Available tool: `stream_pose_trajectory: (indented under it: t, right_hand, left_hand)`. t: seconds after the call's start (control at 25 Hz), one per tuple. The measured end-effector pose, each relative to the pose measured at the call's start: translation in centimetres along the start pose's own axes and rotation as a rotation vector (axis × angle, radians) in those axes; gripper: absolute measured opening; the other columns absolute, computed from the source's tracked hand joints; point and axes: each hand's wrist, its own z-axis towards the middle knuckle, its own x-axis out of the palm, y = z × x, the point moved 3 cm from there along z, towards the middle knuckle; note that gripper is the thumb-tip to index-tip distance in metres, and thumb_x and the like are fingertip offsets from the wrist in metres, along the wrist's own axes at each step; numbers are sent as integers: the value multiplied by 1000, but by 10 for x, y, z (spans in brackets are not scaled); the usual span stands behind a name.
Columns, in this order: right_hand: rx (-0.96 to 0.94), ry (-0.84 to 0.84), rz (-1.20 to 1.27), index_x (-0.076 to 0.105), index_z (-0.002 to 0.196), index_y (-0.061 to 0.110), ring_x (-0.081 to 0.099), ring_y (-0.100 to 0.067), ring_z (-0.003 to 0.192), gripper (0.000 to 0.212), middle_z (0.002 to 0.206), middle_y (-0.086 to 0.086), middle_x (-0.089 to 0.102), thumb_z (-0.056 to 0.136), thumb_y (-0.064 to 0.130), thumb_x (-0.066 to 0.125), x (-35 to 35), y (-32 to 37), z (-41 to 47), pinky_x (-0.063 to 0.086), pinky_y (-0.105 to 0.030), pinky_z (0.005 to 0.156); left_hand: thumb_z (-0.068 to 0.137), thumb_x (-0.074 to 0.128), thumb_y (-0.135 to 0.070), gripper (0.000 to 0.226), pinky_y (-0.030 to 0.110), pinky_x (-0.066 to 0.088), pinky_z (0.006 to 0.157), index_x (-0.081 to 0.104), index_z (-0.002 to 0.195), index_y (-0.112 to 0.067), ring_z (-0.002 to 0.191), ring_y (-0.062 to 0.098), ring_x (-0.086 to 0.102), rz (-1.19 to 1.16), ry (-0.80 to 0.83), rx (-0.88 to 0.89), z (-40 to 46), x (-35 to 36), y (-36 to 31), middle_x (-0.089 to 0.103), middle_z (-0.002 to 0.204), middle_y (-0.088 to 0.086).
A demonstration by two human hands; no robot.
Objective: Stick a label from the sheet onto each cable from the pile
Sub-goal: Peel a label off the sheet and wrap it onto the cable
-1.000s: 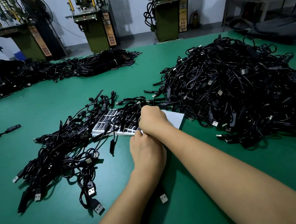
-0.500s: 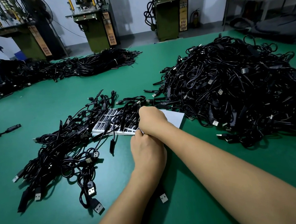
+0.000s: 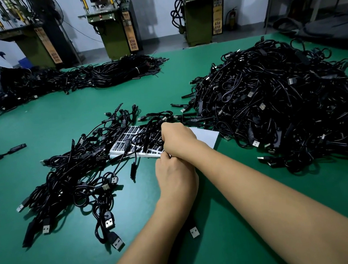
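— Where are we?
— Both hands meet at the sheet (image 3: 127, 144) edge; right hand (image 3: 179, 141) curled, left hand (image 3: 176, 174) below. Grip hidden, probably peeling a label.
— Next?
— A cable from the pile (image 3: 283, 108).

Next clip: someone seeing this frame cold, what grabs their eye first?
Probably the huge tangled pile of black USB cables heaped at the right of the green table. Next, the two bare hands meeting at centre: the right hand over the white sheet of black labels, the left hand just below it. A smaller spread of black cables lies at left.
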Motion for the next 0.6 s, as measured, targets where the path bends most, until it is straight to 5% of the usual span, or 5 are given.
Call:
stream_pose_trajectory:
  t: [0.16,0.28,0.36,0.48,0.6]
  right_hand:
    - [-3,-28,50,63,106,7,58,-32,97,29,105,-11,63,82,-5,51,1,-2,1,51,-35,76]
    - [-95,-91,119,65,101,12,58,-29,98,32,104,-7,64,79,-5,49,-2,-2,-1,52,-38,80]
    - [-147,-195,265,64,95,15,57,-24,93,28,95,-2,63,79,-3,50,-6,-5,-7,50,-34,77]
    - [-45,-298,783,63,87,17,58,-12,73,18,79,2,62,83,0,60,-15,-28,-20,48,-22,67]
    - [215,-289,1368,61,86,14,59,-10,65,16,78,-1,62,89,-1,60,-12,-68,-34,48,-20,60]
  left_hand:
    - [32,82,13,33,26,26,46,60,51,-2,45,39,55,94,-71,87,3,-5,-1,58,51,15]
    - [68,70,-4,13,33,26,60,69,80,-6,84,39,62,237,62,70,6,4,3,68,82,16]
    - [85,49,-14,22,32,23,67,65,100,-14,102,32,54,354,191,31,7,12,11,66,103,9]
    - [90,37,-18,22,33,30,72,56,99,-13,93,29,53,438,225,62,8,13,12,62,106,7]
    - [91,42,-16,11,34,26,66,46,82,-13,86,32,52,263,127,-15,10,7,13,63,93,11]
